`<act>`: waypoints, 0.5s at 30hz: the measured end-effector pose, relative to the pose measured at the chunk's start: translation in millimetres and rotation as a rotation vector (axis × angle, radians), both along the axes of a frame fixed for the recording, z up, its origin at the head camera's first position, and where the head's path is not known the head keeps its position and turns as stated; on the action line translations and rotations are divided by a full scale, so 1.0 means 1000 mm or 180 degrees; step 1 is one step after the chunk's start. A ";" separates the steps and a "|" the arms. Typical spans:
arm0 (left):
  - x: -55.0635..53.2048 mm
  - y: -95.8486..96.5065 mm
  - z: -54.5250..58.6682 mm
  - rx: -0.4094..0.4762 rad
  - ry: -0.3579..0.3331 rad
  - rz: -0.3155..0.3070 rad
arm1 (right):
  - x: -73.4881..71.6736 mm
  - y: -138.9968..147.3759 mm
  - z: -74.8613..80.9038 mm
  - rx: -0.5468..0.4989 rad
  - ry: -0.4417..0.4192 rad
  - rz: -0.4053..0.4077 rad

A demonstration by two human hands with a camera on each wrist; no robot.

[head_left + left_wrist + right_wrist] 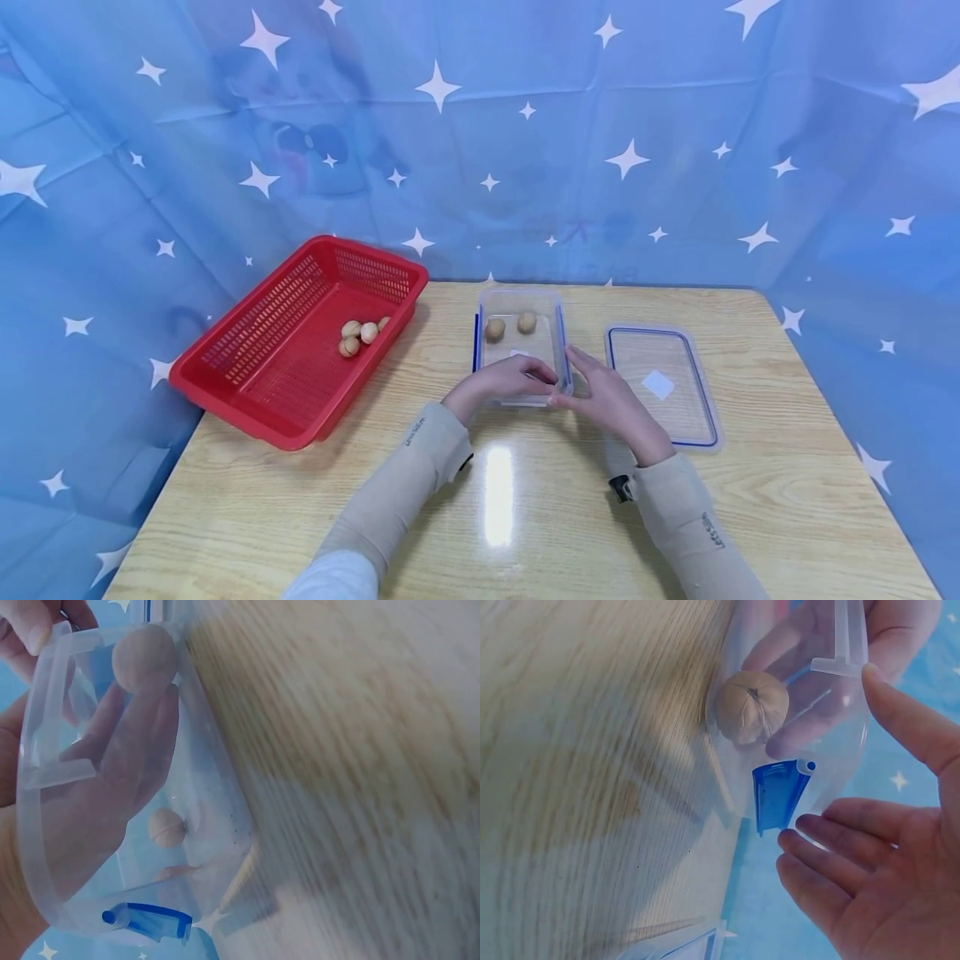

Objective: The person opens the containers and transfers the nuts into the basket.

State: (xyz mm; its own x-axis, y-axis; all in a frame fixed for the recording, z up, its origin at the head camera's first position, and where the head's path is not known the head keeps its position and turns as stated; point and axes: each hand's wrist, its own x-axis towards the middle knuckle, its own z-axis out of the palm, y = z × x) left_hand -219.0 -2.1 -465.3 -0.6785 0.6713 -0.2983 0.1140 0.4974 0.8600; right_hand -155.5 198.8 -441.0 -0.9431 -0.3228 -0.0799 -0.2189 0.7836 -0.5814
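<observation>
A clear plastic container [536,354] with blue side latches stands in the middle of the table. Two walnuts [527,322] lie at its far end. My left hand [510,379] reaches down inside the near right corner, and its fingertips pinch another walnut [751,707] low against the wall. That walnut is hidden behind the hand in the head view. Around the same corner from outside, my right hand [606,400] is spread, its thumb touching the rim and its slightly bent fingers beside the wall near the blue latch [776,796].
A red plastic basket [288,442] holding several walnuts [348,346] is at the left. To the right of the container, its clear lid [678,417] with a blue seal lies flat. A blue star-patterned curtain [480,217] hangs behind the table [795,500].
</observation>
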 end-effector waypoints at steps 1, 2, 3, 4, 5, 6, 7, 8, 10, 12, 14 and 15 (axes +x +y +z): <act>0.000 0.001 0.000 0.0009 -0.0016 0.0002 | 0.000 0.000 0.000 0.0010 0.0000 -0.0002; -0.001 0.002 0.000 0.0027 -0.0040 0.0006 | 0.000 0.000 0.001 0.0015 -0.0001 -0.0002; -0.001 0.002 0.000 0.0051 -0.0072 0.0005 | 0.000 0.001 0.001 0.0020 0.0001 0.0001; -0.001 0.003 0.001 0.0072 -0.0102 0.0003 | 0.000 0.001 0.001 0.0023 -0.0002 0.0000; -0.001 0.004 0.001 0.0092 -0.0135 0.0008 | 0.000 0.001 0.002 0.0027 -0.0007 -0.0001; -0.002 0.004 0.001 0.0105 -0.0160 0.0009 | 0.000 0.001 0.002 0.0036 -0.0007 -0.0002; -0.002 0.005 0.001 0.0113 -0.0179 0.0012 | 0.000 0.001 0.002 0.0038 -0.0006 -0.0001; -0.002 0.005 0.001 0.0112 -0.0192 0.0012 | 0.000 0.001 0.002 0.0032 -0.0011 -0.0002; -0.003 0.006 0.001 0.0110 -0.0222 0.0029 | -0.001 0.001 0.001 0.0024 -0.0008 -0.0005; -0.004 0.006 0.001 0.0100 -0.0243 0.0052 | -0.001 0.001 0.001 0.0018 -0.0005 -0.0008; -0.003 0.006 0.001 0.0101 -0.0258 0.0087 | -0.001 0.001 0.000 0.0020 -0.0001 -0.0009; -0.003 0.006 0.000 0.0105 -0.0266 0.0104 | -0.001 0.000 0.000 0.0026 0.0003 -0.0008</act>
State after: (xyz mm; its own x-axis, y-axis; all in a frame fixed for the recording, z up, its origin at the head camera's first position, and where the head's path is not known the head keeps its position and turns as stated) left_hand -222.5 3.7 -465.1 -0.6738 0.6595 -0.3331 0.0252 0.4710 0.8818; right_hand -156.6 199.3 -441.3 -0.9440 -0.3198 -0.0815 -0.2176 0.7888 -0.5749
